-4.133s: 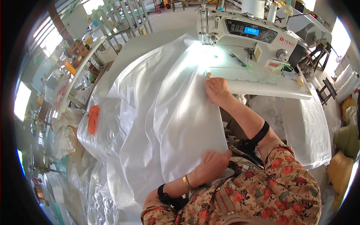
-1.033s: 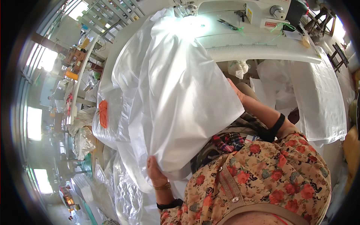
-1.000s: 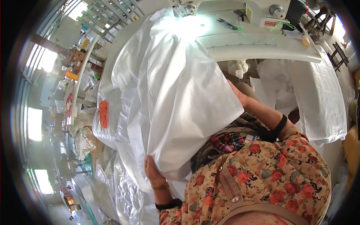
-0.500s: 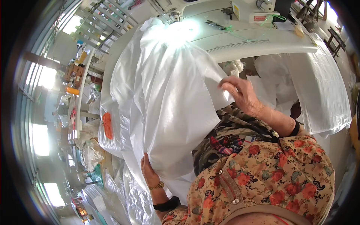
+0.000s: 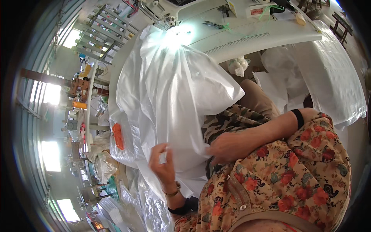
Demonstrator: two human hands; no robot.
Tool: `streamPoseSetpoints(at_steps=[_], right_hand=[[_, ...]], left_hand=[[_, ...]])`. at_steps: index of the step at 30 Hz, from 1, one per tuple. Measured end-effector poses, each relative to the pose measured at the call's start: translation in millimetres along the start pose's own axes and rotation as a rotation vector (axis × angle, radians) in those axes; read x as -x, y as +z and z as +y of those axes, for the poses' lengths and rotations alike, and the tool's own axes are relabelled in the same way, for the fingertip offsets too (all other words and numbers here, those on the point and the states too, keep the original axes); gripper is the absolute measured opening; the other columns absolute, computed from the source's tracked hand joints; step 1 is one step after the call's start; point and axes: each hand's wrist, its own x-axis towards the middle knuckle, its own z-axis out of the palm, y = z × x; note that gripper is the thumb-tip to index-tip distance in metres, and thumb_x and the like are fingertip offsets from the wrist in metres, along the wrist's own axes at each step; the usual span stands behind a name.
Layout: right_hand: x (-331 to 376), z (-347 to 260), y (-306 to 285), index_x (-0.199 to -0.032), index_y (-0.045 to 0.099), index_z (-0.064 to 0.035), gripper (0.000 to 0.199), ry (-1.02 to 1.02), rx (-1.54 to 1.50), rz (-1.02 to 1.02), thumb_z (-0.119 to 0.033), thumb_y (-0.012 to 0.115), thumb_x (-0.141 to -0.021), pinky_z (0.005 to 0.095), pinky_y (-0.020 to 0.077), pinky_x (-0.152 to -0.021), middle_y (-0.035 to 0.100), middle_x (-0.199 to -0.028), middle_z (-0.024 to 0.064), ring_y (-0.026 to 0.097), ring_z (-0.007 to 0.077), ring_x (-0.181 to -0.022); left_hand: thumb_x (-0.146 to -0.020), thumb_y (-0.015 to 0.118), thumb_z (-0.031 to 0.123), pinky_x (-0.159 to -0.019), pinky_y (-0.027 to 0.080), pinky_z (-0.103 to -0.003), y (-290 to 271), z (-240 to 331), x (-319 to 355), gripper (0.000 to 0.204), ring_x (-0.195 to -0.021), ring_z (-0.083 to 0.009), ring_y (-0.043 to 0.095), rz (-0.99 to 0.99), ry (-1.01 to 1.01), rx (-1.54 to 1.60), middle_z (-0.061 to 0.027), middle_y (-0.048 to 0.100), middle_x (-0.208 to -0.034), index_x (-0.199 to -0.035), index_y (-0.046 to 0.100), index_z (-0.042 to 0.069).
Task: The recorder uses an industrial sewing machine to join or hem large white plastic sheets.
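A large translucent white plastic sheet point(image 5: 174, 104) hangs in folds from the sewing machine head point(image 5: 164, 17) over the table's near edge and down to my lap. The lit area under the machine is too bright to make out the needle. My left hand point(image 5: 162, 166) is raised over the sheet's lower left part, its fingers loosely bent with a gap inside the curve and nothing visible in them. Low on the sheet's right side, my right hand point(image 5: 226, 147) has its fingers closed at the sheet's edge, the tips blurred. The material folds toward those fingers.
On the machine table point(image 5: 232, 44) lie dark thread snips point(image 5: 213, 24) with green thread beside them. A stack of white sheets point(image 5: 332, 77) hangs at the right. An orange bundle point(image 5: 118, 136) rests on plastic at the left. A crumpled white piece point(image 5: 238, 66) is below the table edge.
My right hand has come down and left from the sheet's right corner to its lower edge. My left hand has lifted off the sheet's side, its fingers now bent. The view has shifted slightly.
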Motion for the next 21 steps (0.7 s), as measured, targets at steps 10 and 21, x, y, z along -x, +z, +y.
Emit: streamPoseSetpoints(at_steps=[10,21], right_hand=[[-16,38,-16,-0.086,0.061,-0.0087,0.016,-0.033,0.297,0.751,-0.025,0.058,-0.086,0.0379,0.0499,-0.058,0.061,-0.069,0.0080,0.064,0.0282,-0.065],[-38,120,-83,-0.089,0.060,-0.0043,0.021,0.378,-1.324,0.868,-0.025,0.063,-0.092,0.0211,0.0350,-0.046,0.056,-0.076,0.0016,0.049,0.0089,-0.053]], left_hand=[[-0.089,0.061,0.006,-0.059,0.046,-0.023,28,13,3,0.007,-0.065,-0.0083,0.059,-0.387,-0.353,0.304,-0.0041,0.063,-0.073,-0.089,0.062,-0.001],[-0.093,0.047,0.006,-0.055,0.032,-0.019,29,34,-18,0.013,-0.062,-0.0033,0.039,0.098,-0.482,0.652,0.0033,0.049,-0.070,-0.090,0.058,0.001]])
